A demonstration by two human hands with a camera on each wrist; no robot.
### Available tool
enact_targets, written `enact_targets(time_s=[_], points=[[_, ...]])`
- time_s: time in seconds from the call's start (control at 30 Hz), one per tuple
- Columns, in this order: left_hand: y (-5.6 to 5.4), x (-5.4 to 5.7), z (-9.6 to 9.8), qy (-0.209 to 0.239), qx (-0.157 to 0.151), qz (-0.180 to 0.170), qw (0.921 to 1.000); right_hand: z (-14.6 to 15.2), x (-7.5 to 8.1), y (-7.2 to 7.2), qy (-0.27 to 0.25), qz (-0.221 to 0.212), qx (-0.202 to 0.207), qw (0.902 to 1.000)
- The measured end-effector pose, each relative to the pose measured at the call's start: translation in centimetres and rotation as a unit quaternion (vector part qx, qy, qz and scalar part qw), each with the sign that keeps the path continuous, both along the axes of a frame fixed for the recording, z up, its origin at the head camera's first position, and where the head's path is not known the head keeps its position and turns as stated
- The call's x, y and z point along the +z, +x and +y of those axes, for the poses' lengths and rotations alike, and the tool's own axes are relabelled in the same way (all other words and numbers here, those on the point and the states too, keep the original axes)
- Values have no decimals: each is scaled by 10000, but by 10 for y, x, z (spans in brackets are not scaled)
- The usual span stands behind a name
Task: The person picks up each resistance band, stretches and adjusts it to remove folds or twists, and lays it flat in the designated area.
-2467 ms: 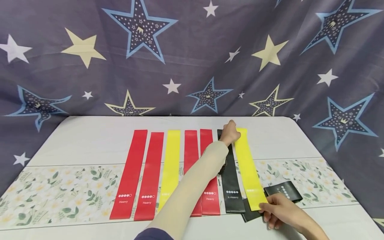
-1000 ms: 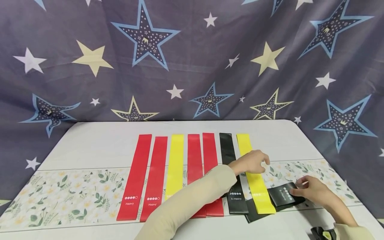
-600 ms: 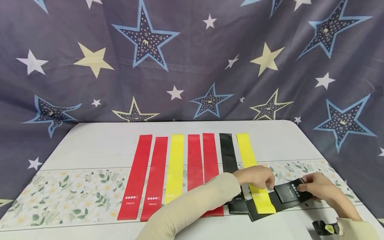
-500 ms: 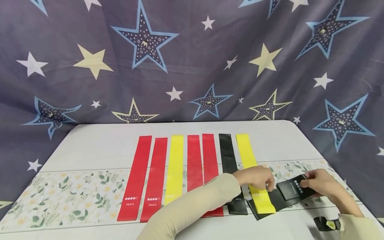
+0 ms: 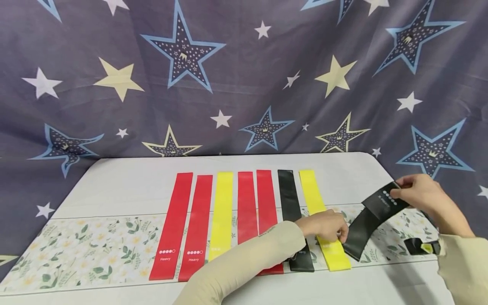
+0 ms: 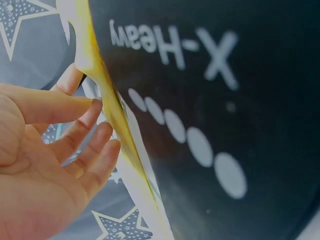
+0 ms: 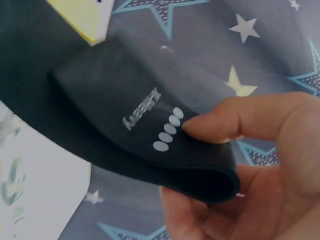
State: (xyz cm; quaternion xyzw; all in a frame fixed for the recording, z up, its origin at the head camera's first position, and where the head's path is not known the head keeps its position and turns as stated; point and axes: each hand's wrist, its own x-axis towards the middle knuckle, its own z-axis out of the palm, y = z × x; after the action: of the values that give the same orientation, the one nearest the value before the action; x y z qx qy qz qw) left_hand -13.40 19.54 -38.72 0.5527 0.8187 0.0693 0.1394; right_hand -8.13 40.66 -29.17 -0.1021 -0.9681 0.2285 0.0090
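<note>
My right hand (image 5: 421, 192) pinches the folded end of a black X-Heavy resistance band (image 5: 385, 201) between thumb and fingers, raised above the table. The band's other end slopes down beside the near part of the rightmost yellow resistance band (image 5: 312, 192). Over that yellow band lies my left hand (image 5: 328, 225), its fingertips at the right edge. In the left wrist view, relaxed, slightly bent fingers (image 6: 75, 135) touch the yellow edge, and black band fills the right side. The right wrist view shows the thumb beside the printed dots and the fold looping open.
Left of the yellow band lie another black band (image 5: 288, 190), red bands (image 5: 247, 199) and a second yellow band (image 5: 223, 207), side by side. They cross a floral strip (image 5: 95, 250) on the white table (image 5: 126, 186). A starry curtain (image 5: 236, 84) hangs behind.
My left hand came down from the bands' far ends to the yellow band's near part. My right hand left the yellow band, took the black band and drew it out from under, up and rightward.
</note>
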Motion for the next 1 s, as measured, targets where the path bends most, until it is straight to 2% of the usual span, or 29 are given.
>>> enact_targets(time_s=[0.2,0.3,0.4,0.53,0.6,0.63,0.7,0.8,0.83,0.87,0.93,1.0], points=[[-4,0,-3,187,-52,-342,9992,-12,23,-12,303,418,211,9984],[-6,2,-5,200,117,-667,9975,-19,32,-17,481,653,279,9963],[-9,4,-6,249,282,-861,9956,-27,38,-21,373,634,366,9966],[-14,9,-6,638,677,-781,9926,-38,40,-24,236,508,444,9974],[-17,12,-7,1036,1071,-791,9857,-41,40,-25,220,488,451,9976],[-19,15,-8,1283,1347,-916,9783,-43,40,-26,233,502,460,9974],[-22,20,-10,1852,1869,-1262,9565,-45,39,-27,268,568,479,9969],[-27,27,-13,2678,2395,-1991,9117,-48,37,-29,283,648,532,9961],[-28,29,-15,2940,2464,-2269,8952,-49,36,-30,239,617,542,9963],[-29,31,-16,3129,2468,-2439,8841,-50,35,-30,213,597,565,9964],[-31,33,-18,3424,2399,-2816,8636,-52,33,-31,129,516,622,9966],[-32,35,-20,3636,2282,-3099,8483,-54,31,-31,100,454,702,9965]])
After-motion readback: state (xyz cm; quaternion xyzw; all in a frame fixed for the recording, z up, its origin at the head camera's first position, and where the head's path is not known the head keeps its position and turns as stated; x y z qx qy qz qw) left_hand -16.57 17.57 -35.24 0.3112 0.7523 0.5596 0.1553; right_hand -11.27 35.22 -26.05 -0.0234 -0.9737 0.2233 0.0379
